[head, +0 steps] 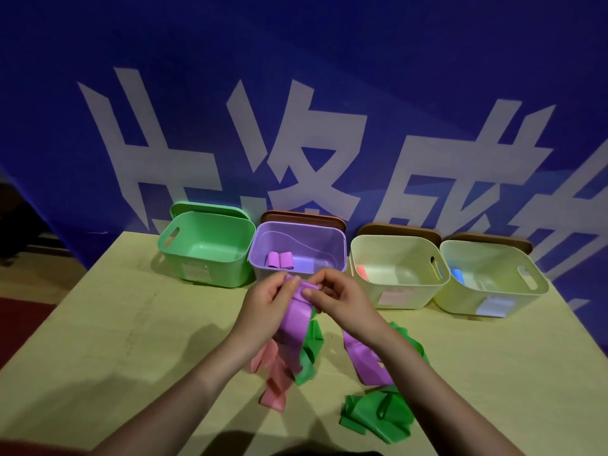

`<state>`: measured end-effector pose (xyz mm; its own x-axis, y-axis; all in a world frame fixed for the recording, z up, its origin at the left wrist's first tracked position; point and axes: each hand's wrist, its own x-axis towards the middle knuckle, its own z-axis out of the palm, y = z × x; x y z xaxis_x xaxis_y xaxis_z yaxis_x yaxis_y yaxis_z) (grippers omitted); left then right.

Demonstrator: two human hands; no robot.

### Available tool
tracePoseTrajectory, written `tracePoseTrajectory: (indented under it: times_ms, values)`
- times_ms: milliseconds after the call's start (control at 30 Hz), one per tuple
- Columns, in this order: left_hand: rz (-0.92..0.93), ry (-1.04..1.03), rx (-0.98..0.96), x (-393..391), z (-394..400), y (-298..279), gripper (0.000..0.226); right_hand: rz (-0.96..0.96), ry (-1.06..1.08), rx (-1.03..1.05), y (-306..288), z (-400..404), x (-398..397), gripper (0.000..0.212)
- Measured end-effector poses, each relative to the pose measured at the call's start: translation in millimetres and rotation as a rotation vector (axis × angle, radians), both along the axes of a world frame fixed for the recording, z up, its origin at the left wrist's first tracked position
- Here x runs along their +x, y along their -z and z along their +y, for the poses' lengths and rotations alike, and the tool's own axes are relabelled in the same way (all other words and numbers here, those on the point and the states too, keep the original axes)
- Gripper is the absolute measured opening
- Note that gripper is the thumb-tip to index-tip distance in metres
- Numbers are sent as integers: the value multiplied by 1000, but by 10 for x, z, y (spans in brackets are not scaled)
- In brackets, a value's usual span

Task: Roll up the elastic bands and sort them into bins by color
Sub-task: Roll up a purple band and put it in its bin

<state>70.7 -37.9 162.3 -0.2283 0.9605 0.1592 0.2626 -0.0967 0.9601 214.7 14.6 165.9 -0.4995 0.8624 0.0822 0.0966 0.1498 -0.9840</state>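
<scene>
My left hand (pixel 268 299) and my right hand (pixel 339 299) both pinch the top end of a purple elastic band (pixel 296 319), held up in front of the purple bin (pixel 263 258); the band hangs down to the table. Two rolled purple bands (pixel 280 260) lie inside that bin. Another purple band (pixel 367 360) lies under my right forearm. A pink band (pixel 273 378) and green bands (pixel 378 413) lie loose on the table. The green bin (pixel 210 268) looks empty.
Two pale yellow bins stand at the right: one (pixel 399 291) holds a pink roll (pixel 362 271), the other (pixel 493 297) a blue roll (pixel 458 275). Lids lean behind the bins against a blue banner. The table edge (pixel 49 324) runs down the left.
</scene>
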Motion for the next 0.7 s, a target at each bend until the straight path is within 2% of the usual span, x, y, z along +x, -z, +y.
tracePoseTrajectory:
  times_ms: [100,233,333,400,533,600,700]
  values:
    - [86,-43,56,5,-20,25,28,72,0,-70,28,-37,-11,10]
    - [25,-118,68,10,1,82,31,205,25,-171,41,-115,-82,7]
    - [29,-111,43,37,-22,57,33,211,52,-205,67,-152,-129,14]
    - [-61,-94,-11,40,-52,19,34,208,65,-194,70,-145,-135,15]
    - [-427,-79,-225,16,-98,-60,39,199,86,-138,58,-129,-138,20]
    - [-483,-101,-304,-11,-99,-40,53,167,88,-88,69,-141,-160,22]
    - [-527,-131,-356,-49,-121,-33,51,111,102,23,130,-165,-196,26]
